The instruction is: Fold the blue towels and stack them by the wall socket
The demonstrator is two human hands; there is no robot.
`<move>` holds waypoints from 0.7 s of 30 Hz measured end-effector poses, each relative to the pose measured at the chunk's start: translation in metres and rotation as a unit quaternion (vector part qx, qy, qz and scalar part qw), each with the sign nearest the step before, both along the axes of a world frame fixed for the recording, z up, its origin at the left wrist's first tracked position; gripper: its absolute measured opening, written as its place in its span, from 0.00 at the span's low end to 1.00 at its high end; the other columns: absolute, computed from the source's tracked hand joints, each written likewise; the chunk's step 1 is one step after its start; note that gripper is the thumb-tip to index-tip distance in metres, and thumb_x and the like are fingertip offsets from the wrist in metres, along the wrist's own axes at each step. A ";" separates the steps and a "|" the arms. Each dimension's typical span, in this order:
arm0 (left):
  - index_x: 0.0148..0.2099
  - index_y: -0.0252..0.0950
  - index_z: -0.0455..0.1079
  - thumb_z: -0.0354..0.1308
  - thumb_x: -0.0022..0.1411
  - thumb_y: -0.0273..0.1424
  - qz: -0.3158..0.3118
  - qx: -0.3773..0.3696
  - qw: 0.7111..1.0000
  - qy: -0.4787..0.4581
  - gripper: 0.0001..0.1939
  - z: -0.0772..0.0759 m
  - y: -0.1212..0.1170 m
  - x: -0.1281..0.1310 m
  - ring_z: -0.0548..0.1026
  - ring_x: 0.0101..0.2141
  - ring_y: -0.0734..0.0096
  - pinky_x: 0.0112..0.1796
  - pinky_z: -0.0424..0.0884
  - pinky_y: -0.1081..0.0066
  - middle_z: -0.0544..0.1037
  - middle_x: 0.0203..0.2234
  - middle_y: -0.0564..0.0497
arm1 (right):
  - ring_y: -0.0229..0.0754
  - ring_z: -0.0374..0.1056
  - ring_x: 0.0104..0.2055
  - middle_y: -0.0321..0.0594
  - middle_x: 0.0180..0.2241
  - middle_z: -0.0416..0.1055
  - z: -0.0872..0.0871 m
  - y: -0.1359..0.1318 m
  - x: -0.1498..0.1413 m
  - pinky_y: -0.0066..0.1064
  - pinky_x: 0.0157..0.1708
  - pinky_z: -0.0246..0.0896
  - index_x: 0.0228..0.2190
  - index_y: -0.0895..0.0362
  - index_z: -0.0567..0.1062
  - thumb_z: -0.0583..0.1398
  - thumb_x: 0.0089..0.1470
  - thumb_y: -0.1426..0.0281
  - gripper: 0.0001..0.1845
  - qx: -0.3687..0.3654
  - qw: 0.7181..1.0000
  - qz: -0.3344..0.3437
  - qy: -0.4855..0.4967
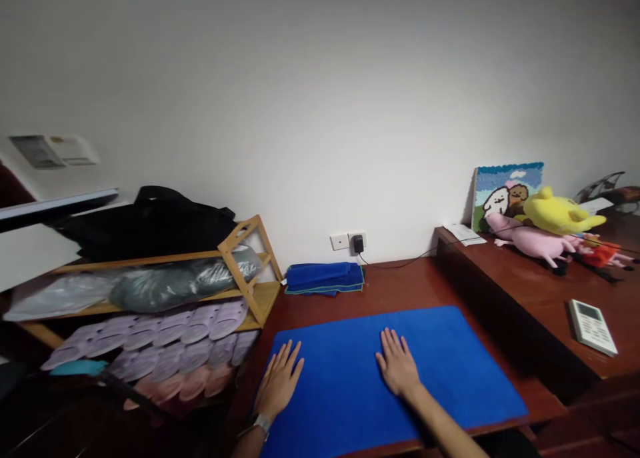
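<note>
My left hand (279, 381) lies flat and palm down on a blue cloth mat (400, 378), near the mat's left edge, with a wristwatch on the wrist. My right hand (398, 363) rests the same way on the mat, fingers spread, towards its far half. Neither hand holds anything. The mat covers most of a reddish-brown wooden desk (400, 278).
A folded blue towel (324, 277) lies at the back by a wall socket with a plugged-in adapter (357, 244). To the right, a raised wooden shelf (530, 305) holds plush toys (555, 225) and a white remote control (593, 327). Left stands a bamboo rack (245, 271) of slippers.
</note>
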State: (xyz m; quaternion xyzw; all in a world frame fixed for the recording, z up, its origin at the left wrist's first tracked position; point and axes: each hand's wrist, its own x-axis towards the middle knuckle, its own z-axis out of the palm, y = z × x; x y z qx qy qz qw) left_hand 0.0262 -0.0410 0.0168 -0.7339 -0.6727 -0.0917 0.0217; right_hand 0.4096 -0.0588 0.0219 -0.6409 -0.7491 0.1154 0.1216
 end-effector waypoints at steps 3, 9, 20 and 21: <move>0.75 0.41 0.55 0.41 0.75 0.46 -0.005 0.011 1.000 0.000 0.32 0.000 0.002 0.000 0.55 0.72 0.59 0.70 0.52 0.51 0.57 0.74 0.47 | 0.51 0.39 0.77 0.47 0.74 0.46 -0.004 0.007 0.078 0.49 0.74 0.32 0.72 0.63 0.52 0.42 0.68 0.54 0.40 -0.006 0.996 -0.084 -0.035; 0.75 0.42 0.56 0.42 0.75 0.46 -0.006 0.017 1.000 -0.007 0.32 -0.002 0.004 -0.002 0.56 0.72 0.59 0.70 0.53 0.51 0.57 0.74 0.47 | 0.54 0.41 0.76 0.45 0.74 0.49 -0.009 0.014 0.212 0.51 0.73 0.37 0.72 0.58 0.54 0.38 0.65 0.52 0.42 -0.027 0.976 -0.207 -0.062; 0.74 0.43 0.57 0.42 0.75 0.48 -0.001 0.016 1.000 -0.003 0.32 -0.001 0.001 -0.001 0.56 0.72 0.59 0.70 0.54 0.51 0.58 0.73 0.48 | 0.57 0.44 0.76 0.50 0.71 0.57 -0.015 0.020 0.193 0.53 0.74 0.34 0.69 0.60 0.62 0.36 0.62 0.50 0.45 0.098 0.971 -0.216 -0.021; 0.74 0.44 0.57 0.42 0.75 0.47 -0.002 0.018 1.000 -0.004 0.31 -0.001 0.000 -0.001 0.57 0.72 0.59 0.70 0.54 0.51 0.59 0.73 0.48 | 0.56 0.43 0.76 0.50 0.72 0.55 -0.009 0.019 0.170 0.52 0.74 0.33 0.69 0.62 0.61 0.36 0.63 0.51 0.45 0.113 0.975 -0.191 -0.014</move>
